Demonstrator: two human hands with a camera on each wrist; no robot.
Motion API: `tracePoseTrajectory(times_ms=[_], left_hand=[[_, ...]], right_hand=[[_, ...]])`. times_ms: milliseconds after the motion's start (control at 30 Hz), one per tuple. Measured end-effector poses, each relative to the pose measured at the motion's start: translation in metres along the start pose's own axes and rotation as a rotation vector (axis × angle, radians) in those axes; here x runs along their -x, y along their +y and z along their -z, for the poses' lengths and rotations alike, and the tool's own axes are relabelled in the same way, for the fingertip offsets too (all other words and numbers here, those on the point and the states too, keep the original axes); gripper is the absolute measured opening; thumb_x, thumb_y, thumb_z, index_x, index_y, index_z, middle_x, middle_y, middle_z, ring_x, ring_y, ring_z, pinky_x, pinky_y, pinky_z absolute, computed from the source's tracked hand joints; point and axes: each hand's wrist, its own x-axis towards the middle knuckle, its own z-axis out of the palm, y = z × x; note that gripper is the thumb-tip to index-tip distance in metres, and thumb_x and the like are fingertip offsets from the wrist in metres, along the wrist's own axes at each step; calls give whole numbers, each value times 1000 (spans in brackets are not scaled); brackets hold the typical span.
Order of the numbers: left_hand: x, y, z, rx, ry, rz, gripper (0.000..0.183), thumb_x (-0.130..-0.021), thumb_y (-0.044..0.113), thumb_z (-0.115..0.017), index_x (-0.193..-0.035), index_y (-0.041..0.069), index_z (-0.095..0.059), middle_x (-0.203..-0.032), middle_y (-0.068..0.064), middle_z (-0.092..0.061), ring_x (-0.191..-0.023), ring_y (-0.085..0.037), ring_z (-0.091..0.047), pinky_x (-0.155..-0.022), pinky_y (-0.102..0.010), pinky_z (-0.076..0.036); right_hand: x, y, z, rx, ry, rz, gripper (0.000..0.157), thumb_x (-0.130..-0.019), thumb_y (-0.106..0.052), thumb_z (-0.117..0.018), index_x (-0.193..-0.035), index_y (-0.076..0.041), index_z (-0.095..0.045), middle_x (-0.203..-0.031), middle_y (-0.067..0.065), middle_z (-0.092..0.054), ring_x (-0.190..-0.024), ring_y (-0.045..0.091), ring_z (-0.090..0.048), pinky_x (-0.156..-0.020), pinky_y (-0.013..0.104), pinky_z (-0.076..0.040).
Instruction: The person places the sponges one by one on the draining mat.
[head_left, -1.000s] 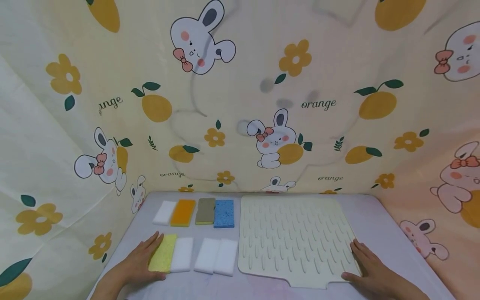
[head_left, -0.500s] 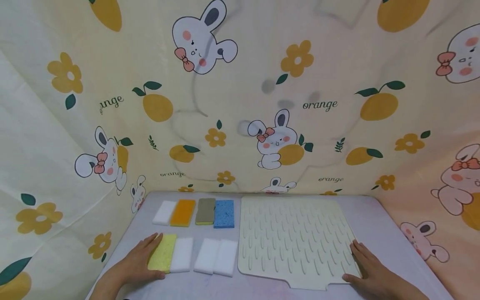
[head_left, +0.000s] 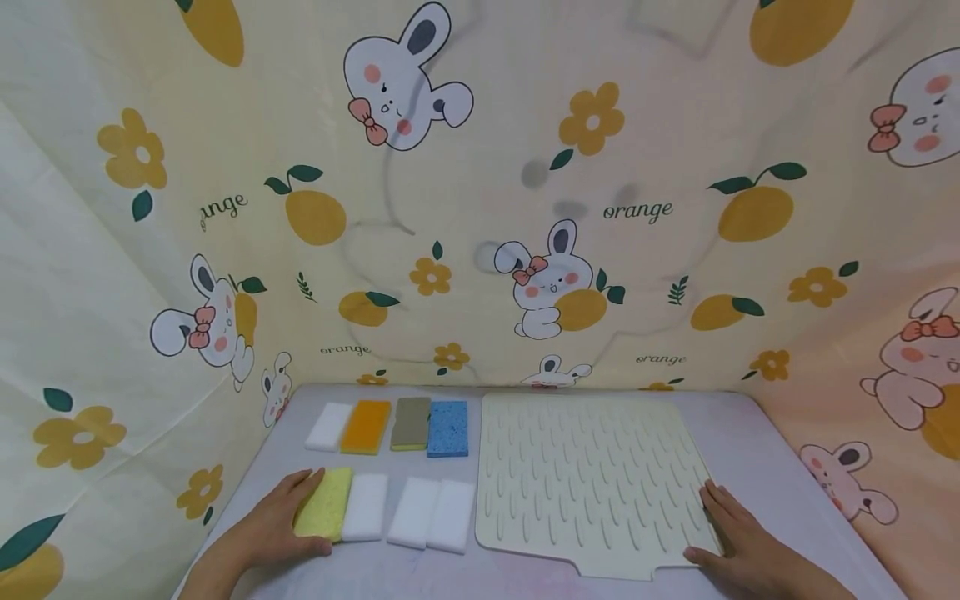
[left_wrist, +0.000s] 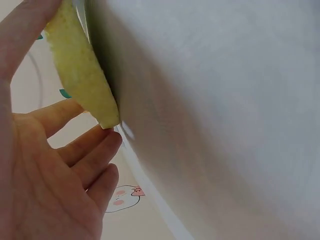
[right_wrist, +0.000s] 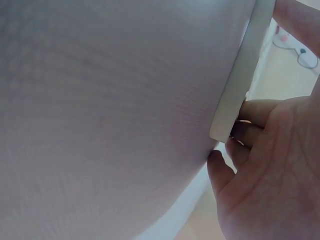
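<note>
My left hand (head_left: 276, 523) touches the left side of a yellow sponge (head_left: 326, 505) lying flat at the near left. The thumb reaches along its near edge, and the fingers lie at its left edge. Up close in the left wrist view, the sponge (left_wrist: 82, 70) is seen edge-on beside the extended fingers. A white sponge (head_left: 365, 507) sits against its right side. On the right, my right hand (head_left: 742, 540) rests at the right edge of a cream ridged mat (head_left: 588, 479), thumb near its front corner. The right wrist view shows fingertips right at the mat's rim (right_wrist: 239, 80).
Two more white sponges (head_left: 414, 512) lie side by side left of the mat. Behind is a row: a white sponge (head_left: 328, 426), an orange sponge (head_left: 365, 427), a grey-topped sponge (head_left: 410, 422) and a blue sponge (head_left: 447, 428). A patterned curtain (head_left: 480, 317) encloses the table.
The yellow sponge has shifted very slightly left and away from me under the left hand. Beside it, the white sponge sits a touch farther back. My right hand and the mat stay put.
</note>
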Motion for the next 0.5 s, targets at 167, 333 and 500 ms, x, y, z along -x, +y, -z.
tracePoseTrajectory(times_ms=[167, 333, 500], left_hand=[[0, -2, 1, 10, 12, -3, 124, -72, 68, -91, -165, 4, -40, -161, -31, -39, -139, -51, -50, -112, -73, -43], [2, 0, 3, -9, 71, -62, 117, -77, 69, -88, -163, 3, -43, -158, -29, -42, -132, -43, -55, -110, -67, -49], [1, 9, 7, 2, 87, -32, 117, -79, 71, -85, -164, 5, -40, -161, -30, -38, -130, -42, -55, -109, -69, -49]], right_hand=[[1, 1, -2, 3, 33, 26, 107, -93, -56, -76, -159, 15, -33, -166, 40, -26, -149, 63, -27, -107, 83, -38], [1, 1, -2, -10, 31, 19, 108, -93, -57, -76, -160, 14, -31, -167, 39, -25, -150, 63, -25, -107, 84, -36], [-1, 0, 0, -11, -2, -3, 109, -93, -58, -75, -161, 14, -29, -167, 40, -22, -151, 64, -22, -107, 85, -34]])
